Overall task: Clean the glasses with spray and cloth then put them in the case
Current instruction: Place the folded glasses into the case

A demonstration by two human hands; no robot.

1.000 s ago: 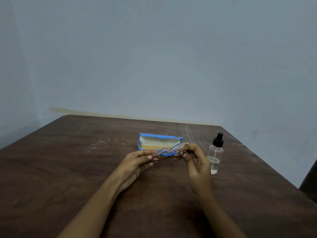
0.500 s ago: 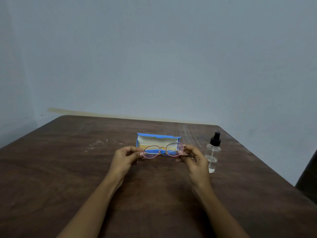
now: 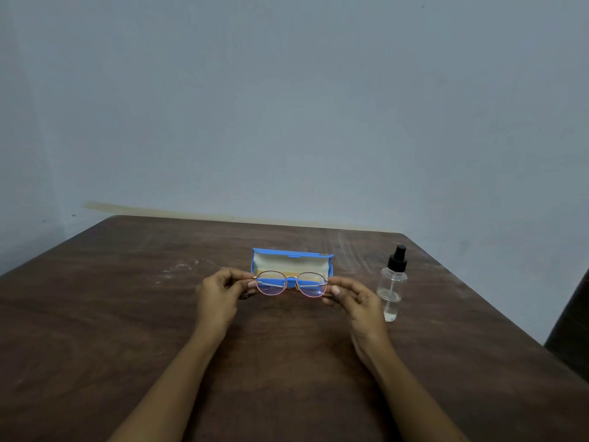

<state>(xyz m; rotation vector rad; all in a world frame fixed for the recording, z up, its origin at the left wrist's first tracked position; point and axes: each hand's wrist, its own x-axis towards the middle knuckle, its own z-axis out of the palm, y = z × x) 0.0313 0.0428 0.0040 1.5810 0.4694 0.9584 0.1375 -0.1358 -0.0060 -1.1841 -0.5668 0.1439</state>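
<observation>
A: Glasses (image 3: 291, 283), where are they?
B: Held just on the near side of the open case (image 3: 290, 262), lenses upright. Your left hand (image 3: 217, 291) and right hand (image 3: 359, 299) each pinch one end of the frame, wrists level.
A: And casing them?
B: Grip rims only, never lenses; lower them evenly. The spray bottle (image 3: 392, 283) stands to the right.

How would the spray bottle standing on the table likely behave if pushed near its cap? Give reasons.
The spray bottle is tall and narrow, so it would probably tip rather than slide. It looks round, so once down it may roll on the table. It seems only partly filled, so likely light.
</observation>
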